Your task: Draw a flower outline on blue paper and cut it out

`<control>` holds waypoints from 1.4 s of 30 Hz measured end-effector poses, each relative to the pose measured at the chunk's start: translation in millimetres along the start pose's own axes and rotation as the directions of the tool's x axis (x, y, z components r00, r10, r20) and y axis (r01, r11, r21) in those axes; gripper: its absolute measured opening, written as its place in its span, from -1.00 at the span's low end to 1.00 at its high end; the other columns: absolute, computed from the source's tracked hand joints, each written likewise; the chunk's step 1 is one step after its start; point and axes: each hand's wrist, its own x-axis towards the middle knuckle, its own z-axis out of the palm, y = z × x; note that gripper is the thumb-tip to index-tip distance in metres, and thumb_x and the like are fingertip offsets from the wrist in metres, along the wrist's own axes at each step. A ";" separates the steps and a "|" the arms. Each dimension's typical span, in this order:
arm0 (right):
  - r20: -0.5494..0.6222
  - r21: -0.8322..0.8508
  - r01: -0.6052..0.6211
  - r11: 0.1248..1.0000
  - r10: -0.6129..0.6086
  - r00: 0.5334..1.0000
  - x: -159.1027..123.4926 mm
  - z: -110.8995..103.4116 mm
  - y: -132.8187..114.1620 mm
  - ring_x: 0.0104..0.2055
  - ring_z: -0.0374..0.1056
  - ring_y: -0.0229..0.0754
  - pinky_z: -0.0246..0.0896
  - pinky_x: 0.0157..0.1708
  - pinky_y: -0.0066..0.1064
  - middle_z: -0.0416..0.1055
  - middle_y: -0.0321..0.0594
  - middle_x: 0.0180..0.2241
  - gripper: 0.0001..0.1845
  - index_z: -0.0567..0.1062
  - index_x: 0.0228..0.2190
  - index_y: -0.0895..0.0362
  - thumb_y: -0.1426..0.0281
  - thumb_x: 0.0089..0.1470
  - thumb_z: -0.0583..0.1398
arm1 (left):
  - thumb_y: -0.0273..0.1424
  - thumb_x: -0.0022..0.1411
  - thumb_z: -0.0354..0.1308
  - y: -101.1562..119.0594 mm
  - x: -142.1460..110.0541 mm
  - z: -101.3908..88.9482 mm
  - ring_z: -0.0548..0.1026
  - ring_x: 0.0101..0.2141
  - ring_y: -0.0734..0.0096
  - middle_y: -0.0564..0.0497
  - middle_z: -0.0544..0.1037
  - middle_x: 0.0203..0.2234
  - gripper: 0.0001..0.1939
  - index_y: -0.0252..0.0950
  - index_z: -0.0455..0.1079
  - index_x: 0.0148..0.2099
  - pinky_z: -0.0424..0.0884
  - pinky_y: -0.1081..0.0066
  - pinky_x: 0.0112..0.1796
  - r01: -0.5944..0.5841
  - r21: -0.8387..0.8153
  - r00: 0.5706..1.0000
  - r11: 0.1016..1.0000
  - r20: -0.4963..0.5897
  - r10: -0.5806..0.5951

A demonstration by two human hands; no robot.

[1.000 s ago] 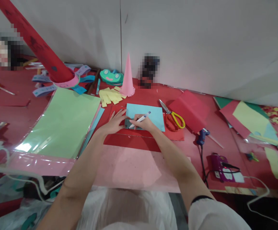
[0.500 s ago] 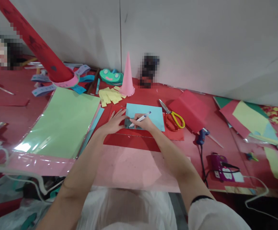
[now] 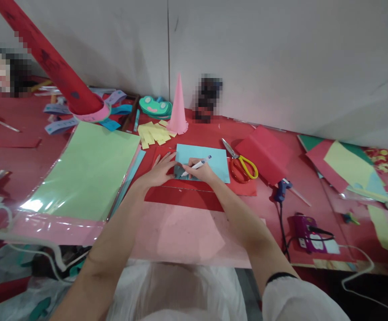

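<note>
A sheet of light blue paper (image 3: pixel 216 159) lies on red sheets in front of me. My right hand (image 3: pixel 199 169) is closed around a white marker pen (image 3: pixel 200 162), its tip low over the paper's left part. My left hand (image 3: pixel 161 170) rests with fingers stretched at the paper's left edge. A dark patch lies on the paper between the hands; I cannot tell whether it is shadow or a separate piece. Just right of the paper are scissors (image 3: pixel 242 162) with yellow handles, blades slightly apart.
A pink paper cone (image 3: pixel 178 111) and yellow paper strips (image 3: pixel 154 134) stand behind the paper. Green sheets in clear film (image 3: pixel 90 174) lie left. On the right are folded red paper (image 3: pixel 266 151), a blue glue gun (image 3: pixel 282 191) with a cord, and a purple power socket (image 3: pixel 309 232).
My right hand and the marker pen have shifted very slightly to the right over the blue paper. My left hand stays in place.
</note>
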 end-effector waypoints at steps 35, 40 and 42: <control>-0.187 0.037 0.000 0.999 0.007 0.982 6.4 2.3 13.8 -0.56 -0.02 -0.35 0.30 -0.44 -0.41 -0.08 -0.44 -0.69 -0.54 0.04 -0.70 0.06 0.25 -0.11 0.24 | -0.44 0.20 0.11 -2.6 0.5 1.6 -0.18 0.35 0.13 0.05 -0.08 0.38 -0.58 -0.07 0.32 0.11 -0.29 -0.13 0.26 -0.029 0.018 1.000 0.999 -0.007 0.029; -0.173 0.106 0.033 0.994 -0.014 0.985 6.8 1.4 15.4 -0.59 0.01 -0.37 0.35 -0.38 -0.37 -0.10 -0.46 -0.68 -0.56 0.05 -0.71 0.07 0.27 -0.14 0.22 | -0.43 0.19 0.12 -1.5 0.1 0.6 -0.19 0.35 0.12 0.06 -0.06 0.38 -0.59 -0.06 0.33 0.10 -0.29 -0.11 0.26 -0.022 0.018 1.000 1.000 -0.008 0.022; -0.185 0.129 0.033 0.991 -0.008 0.983 6.7 1.4 16.3 -0.60 0.04 -0.37 0.35 -0.37 -0.37 -0.11 -0.47 -0.69 -0.58 0.05 -0.71 0.07 0.24 -0.14 0.21 | -0.45 0.20 0.12 0.5 -0.2 -0.6 -0.19 0.35 0.12 0.05 -0.06 0.37 -0.59 -0.07 0.34 0.09 -0.30 -0.10 0.27 -0.012 0.016 1.000 1.000 -0.003 0.012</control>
